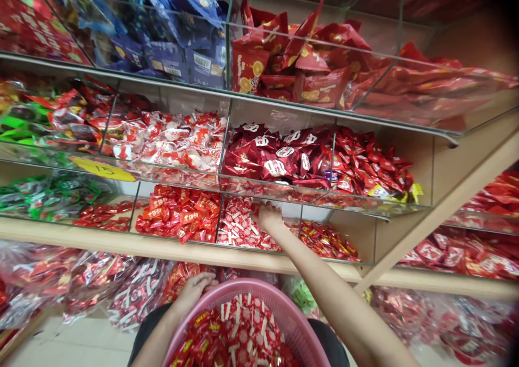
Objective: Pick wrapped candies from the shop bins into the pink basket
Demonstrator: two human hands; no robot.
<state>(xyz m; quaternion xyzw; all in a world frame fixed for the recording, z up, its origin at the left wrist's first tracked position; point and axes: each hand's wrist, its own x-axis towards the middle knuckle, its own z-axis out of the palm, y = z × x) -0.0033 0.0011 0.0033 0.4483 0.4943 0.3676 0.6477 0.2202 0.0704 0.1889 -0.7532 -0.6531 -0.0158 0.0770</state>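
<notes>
My right hand (268, 216) reaches into a low shelf compartment, over red-and-white wrapped candies (239, 224); its fingers are curled and blurred, and whatever they grip is too small to make out. Below, my left hand (197, 287) rests at the upper left rim of a pink plastic basket (300, 307), its fingers pressed together around the edge. Inside the basket lie red-and-white candies (251, 324) on the right and red candies with yellow print (205, 337) on the left.
Glass-fronted shelves rise ahead, with blue packets (166, 53), large red packets (320, 80) and dark red candies (275, 156). A yellow tag (103, 169) reads 15. A slanted wooden post (441, 205) stands at right. Bagged candies (138, 291) lie beneath the shelf.
</notes>
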